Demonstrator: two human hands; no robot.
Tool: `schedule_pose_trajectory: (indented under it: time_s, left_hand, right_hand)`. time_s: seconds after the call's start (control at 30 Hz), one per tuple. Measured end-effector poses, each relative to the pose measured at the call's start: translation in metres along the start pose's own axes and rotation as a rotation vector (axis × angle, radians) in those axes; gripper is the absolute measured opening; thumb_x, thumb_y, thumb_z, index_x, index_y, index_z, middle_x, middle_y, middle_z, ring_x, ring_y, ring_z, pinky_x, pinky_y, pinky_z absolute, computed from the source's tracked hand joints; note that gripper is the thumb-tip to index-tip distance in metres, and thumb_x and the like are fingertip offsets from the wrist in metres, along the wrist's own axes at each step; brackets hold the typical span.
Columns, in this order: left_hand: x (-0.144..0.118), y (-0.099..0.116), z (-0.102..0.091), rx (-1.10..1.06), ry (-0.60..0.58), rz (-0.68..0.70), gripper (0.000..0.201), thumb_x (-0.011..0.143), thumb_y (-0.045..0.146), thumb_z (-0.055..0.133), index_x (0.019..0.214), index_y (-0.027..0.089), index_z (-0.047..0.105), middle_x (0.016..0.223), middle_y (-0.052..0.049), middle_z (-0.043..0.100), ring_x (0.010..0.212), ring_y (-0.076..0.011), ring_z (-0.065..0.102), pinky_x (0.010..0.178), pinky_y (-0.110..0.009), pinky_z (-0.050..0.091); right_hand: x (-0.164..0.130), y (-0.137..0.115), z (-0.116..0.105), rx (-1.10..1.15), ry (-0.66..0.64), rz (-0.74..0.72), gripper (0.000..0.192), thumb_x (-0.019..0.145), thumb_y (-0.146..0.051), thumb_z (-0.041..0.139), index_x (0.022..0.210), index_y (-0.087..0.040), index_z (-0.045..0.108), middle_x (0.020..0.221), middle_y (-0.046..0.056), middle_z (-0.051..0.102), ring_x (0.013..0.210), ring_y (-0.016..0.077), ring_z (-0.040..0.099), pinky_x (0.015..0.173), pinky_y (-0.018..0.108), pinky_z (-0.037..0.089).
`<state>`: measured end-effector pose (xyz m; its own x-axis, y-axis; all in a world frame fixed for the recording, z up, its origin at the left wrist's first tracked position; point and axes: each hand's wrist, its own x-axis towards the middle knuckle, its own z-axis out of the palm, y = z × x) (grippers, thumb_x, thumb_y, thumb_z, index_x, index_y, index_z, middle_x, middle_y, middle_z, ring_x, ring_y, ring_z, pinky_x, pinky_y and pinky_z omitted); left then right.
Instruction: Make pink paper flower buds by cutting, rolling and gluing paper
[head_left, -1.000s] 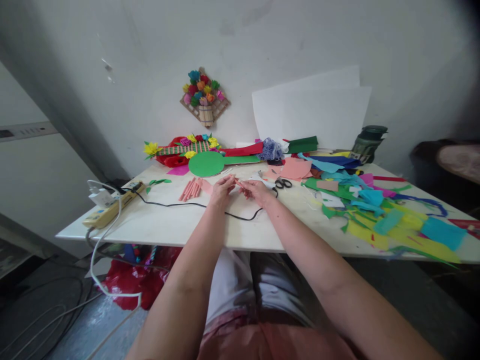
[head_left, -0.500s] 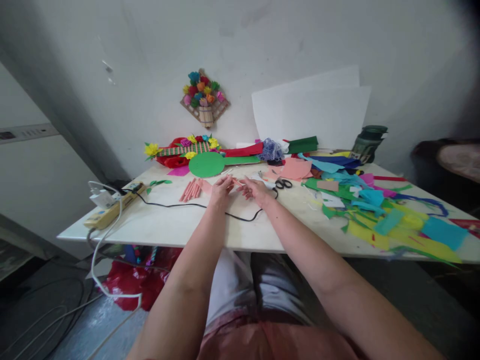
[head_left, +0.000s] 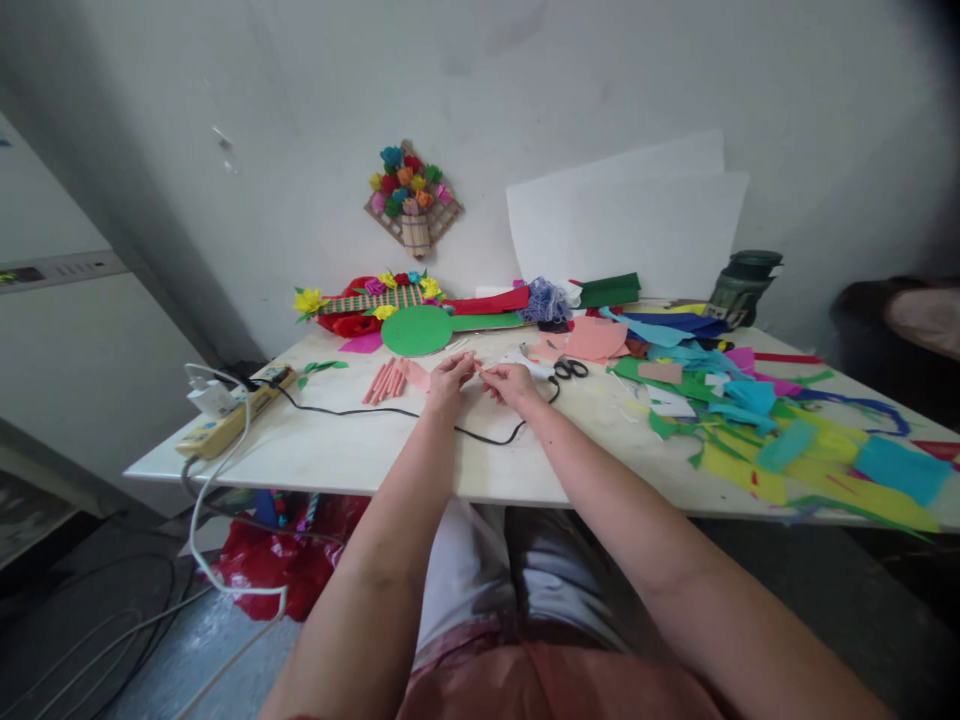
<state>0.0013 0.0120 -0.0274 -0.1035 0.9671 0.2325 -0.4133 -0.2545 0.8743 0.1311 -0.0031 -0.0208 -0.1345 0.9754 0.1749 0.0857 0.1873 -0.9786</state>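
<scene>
My left hand (head_left: 451, 376) and my right hand (head_left: 510, 384) meet above the middle of the table, fingertips pinched close together. Between them is a small peach paper piece (head_left: 478, 367), mostly covered by the fingers. Left of my left hand lie several rolled peach paper tubes (head_left: 385, 381), with a flat peach paper strip (head_left: 415, 375) beside them. Just behind my right hand is a white glue gun (head_left: 534, 368), partly hidden. Black-handled scissors (head_left: 571, 369) rest to its right.
A black cord (head_left: 360, 411) crosses the table from a power strip (head_left: 232, 415). Green round card (head_left: 417, 330) and paper flowers (head_left: 375, 293) stand at the back. Colored paper scraps (head_left: 750, 400) cover the right side, with a dark bottle (head_left: 744, 288) behind.
My right hand's fingers have closed in toward my left hand, and the peach piece between them shows less. The camera view has shifted slightly.
</scene>
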Motion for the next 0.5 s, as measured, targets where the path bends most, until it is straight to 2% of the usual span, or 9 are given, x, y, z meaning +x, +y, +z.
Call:
schedule_pose_trajectory:
  time_s: [0.3, 0.5]
  left_hand:
    - [0.0052, -0.0038, -0.0054, 0.057, 0.056, 0.054, 0.033, 0.055, 0.040, 0.076, 0.072, 0.014, 0.066, 0.064, -0.001, 0.061, 0.064, -0.0122, 0.059, 0.069, -0.027, 0.046]
    - [0.0022, 0.0041, -0.0028, 0.060, 0.077, 0.012, 0.042, 0.063, 0.050, 0.069, 0.089, 0.017, 0.068, 0.094, -0.009, 0.068, 0.079, -0.0159, 0.061, 0.073, -0.030, 0.047]
  right_hand:
    - [0.0034, 0.0041, 0.0027, -0.027, 0.008, -0.018, 0.011, 0.075, -0.025, 0.061, 0.070, -0.015, 0.065, 0.051, -0.003, 0.058, 0.038, 0.0061, 0.044, 0.035, 0.017, 0.035]
    - [0.0035, -0.0026, -0.0023, 0.148, 0.098, 0.005, 0.011, 0.076, -0.022, 0.059, 0.070, -0.014, 0.064, 0.051, -0.002, 0.059, 0.038, 0.0054, 0.042, 0.036, 0.017, 0.034]
